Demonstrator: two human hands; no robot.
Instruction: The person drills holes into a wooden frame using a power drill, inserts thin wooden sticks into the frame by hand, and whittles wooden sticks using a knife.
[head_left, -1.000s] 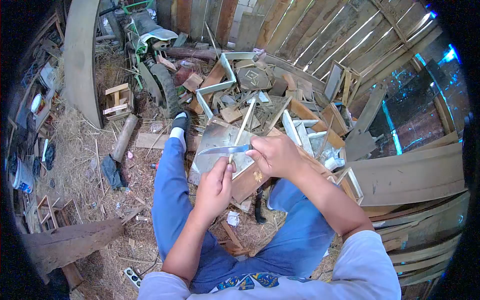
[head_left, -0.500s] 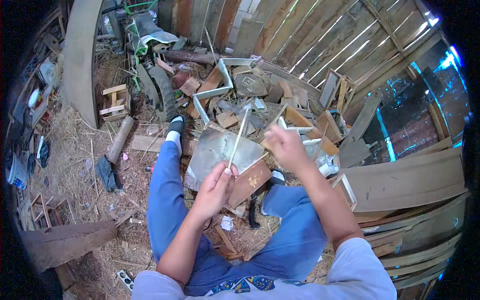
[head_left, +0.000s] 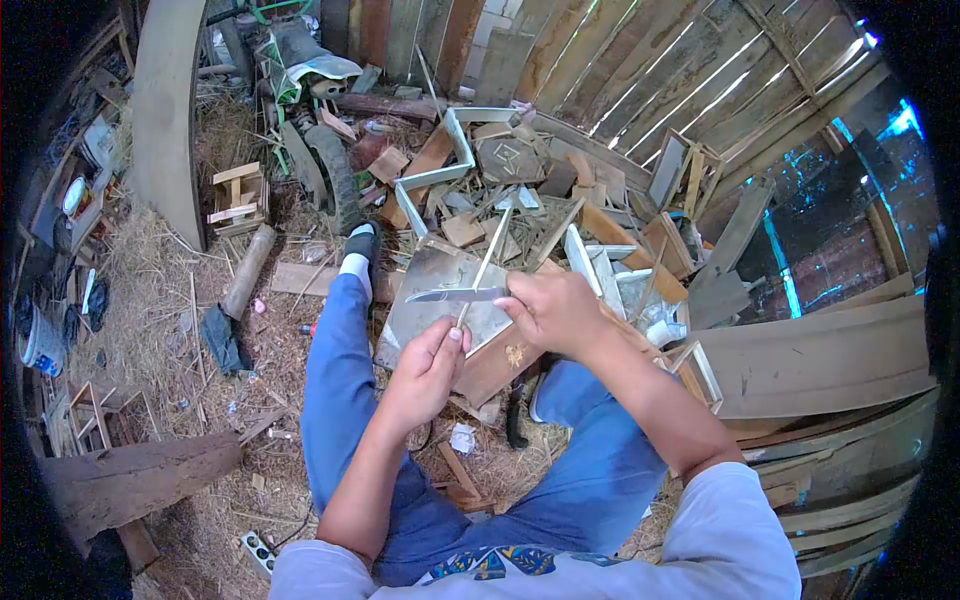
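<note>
My left hand (head_left: 428, 372) is closed around the lower end of a thin pale wooden stick (head_left: 490, 250), which points up and away from me. In my right hand (head_left: 556, 310) is a knife (head_left: 458, 295), its handle mostly hidden by the fingers. The blade points left and lies across the stick, just above my left hand; whether it touches the wood I cannot tell. Below the hands are a grey, worn flat board (head_left: 415, 315) and a brown wooden board (head_left: 495, 365) with a small heap of pale shavings (head_left: 516, 355) on it.
Scrap wood and a white-edged frame (head_left: 458, 150) lie beyond the boards. A tyre (head_left: 335, 175) and a small wooden crate (head_left: 238, 200) stand to the left. Long curved panels (head_left: 820, 360) are stacked at the right. A power strip (head_left: 257, 552) rests on the straw floor (head_left: 200, 400).
My right hand has come down and left, bringing the knife across the stick. The knife was not clearly visible before. My left hand keeps its hold on the stick.
</note>
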